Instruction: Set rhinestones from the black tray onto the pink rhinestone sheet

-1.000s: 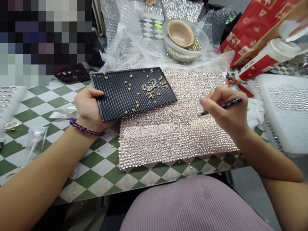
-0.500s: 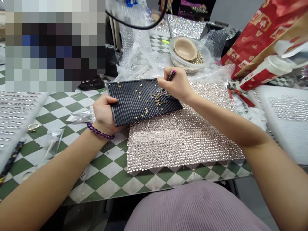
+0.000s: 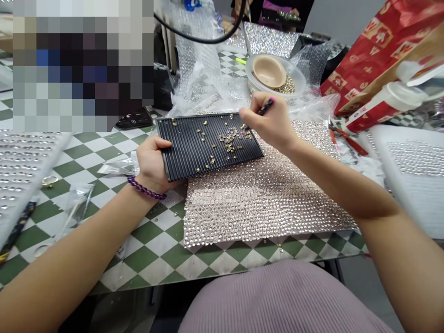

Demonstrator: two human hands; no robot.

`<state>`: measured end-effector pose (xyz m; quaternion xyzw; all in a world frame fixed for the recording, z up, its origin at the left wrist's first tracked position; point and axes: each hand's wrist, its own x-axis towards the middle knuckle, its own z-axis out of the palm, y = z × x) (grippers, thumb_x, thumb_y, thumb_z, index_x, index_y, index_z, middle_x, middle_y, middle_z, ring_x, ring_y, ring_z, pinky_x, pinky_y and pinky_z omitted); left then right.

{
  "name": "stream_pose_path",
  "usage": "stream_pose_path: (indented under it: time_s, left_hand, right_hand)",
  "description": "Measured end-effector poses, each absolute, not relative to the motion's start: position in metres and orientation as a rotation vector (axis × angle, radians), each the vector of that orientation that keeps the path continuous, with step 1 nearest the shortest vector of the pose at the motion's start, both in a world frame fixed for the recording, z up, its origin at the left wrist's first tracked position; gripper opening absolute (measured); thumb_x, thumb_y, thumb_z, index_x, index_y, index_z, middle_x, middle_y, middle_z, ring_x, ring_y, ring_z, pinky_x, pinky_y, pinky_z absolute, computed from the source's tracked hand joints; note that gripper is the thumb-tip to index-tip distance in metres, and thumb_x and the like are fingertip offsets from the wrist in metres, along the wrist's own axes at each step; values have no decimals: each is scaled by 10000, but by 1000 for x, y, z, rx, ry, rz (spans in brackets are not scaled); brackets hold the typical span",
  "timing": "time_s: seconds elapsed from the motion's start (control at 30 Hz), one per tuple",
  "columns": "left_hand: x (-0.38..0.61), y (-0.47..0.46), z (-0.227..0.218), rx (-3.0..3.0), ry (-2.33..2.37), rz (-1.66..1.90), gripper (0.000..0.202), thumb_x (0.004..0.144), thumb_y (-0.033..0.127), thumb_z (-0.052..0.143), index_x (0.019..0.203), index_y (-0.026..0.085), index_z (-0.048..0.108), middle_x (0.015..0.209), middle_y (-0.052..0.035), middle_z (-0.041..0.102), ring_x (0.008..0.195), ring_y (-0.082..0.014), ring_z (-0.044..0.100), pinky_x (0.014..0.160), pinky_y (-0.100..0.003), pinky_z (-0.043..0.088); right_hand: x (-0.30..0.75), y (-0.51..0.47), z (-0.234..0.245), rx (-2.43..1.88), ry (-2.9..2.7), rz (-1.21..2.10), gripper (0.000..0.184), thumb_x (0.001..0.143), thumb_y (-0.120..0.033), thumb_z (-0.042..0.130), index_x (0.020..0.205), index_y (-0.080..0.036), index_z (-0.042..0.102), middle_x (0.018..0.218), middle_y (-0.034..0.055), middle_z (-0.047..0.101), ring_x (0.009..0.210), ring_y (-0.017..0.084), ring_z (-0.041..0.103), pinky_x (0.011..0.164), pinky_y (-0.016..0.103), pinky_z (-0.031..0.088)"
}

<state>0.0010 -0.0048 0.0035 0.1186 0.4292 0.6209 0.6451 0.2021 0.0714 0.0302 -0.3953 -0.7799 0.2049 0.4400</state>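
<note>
My left hand (image 3: 152,162) grips the left end of a black ridged tray (image 3: 187,148), thumb on top and the other fingers underneath. Loose rhinestones (image 3: 229,139) lie scattered over the grooves, most of them clustered towards the right end. Above that end, my right hand (image 3: 270,118) is closed around a dark pen-like tool (image 3: 266,107) with a pink end; its tip is down near the stones. Beneath the tray lies a sheet (image 3: 243,212) covered with rows of pale pink rhinestones, partly hidden by the tray and my right forearm.
Beyond the sheet, a clear plastic bowl (image 3: 301,76) holds rhinestones and a beige bowl (image 3: 268,70). Bubble wrap (image 3: 194,69) is bunched behind the tray. On the right are red-handled pliers (image 3: 348,138), a red-and-white cup (image 3: 381,106) and a red paper bag (image 3: 367,51). Another person's hand (image 3: 243,7) shows at the back.
My right hand has moved to the right across the tray with the tool, uncovering more stones at that end. The left hand and tray stay nearly still.
</note>
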Motion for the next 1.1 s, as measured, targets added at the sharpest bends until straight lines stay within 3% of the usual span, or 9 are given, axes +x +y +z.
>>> stream_pose_path:
  time_s: [0.13,0.27,0.57,0.8,1.1]
  left_hand:
    - [2,-5,3,305,948,1437,329,543,148,465,845,148,594,807,-94,696,1099,-325,621,961,-521,517]
    - [5,-5,5,275,940,1468,382,536,134,451,894,134,585,901,-95,711,1103,-325,620,949,-550,516]
    - [6,-8,12,255,974,1428,507,530,124,436,1011,114,599,693,-46,690,1033,-324,657,940,-557,515]
    - [8,-7,12,269,1016,1417,559,510,126,440,1046,93,595,786,-60,720,1046,-342,646,932,-573,514]
    - [6,-6,13,211,1033,1424,393,526,141,451,891,114,592,672,-80,683,972,-321,673,898,-488,552]
  right_hand:
    - [238,27,49,-891,-1946,509,414,770,-116,639,514,-206,326,505,-56,375,490,60,353,482,262,273]
    - [272,-22,37,-955,-2050,552,358,788,-115,636,524,-198,409,486,-49,467,449,65,418,426,251,308]
    - [292,-38,0,-1103,-2014,519,352,788,-116,609,533,-208,384,490,-57,430,442,75,379,426,268,295]
    - [291,-38,2,-1152,-2029,465,365,784,-120,598,522,-212,362,480,-55,410,440,81,372,436,280,292]
    - [291,-35,21,-1118,-1984,474,346,786,-133,642,529,-212,423,485,-34,487,446,93,442,430,284,324]
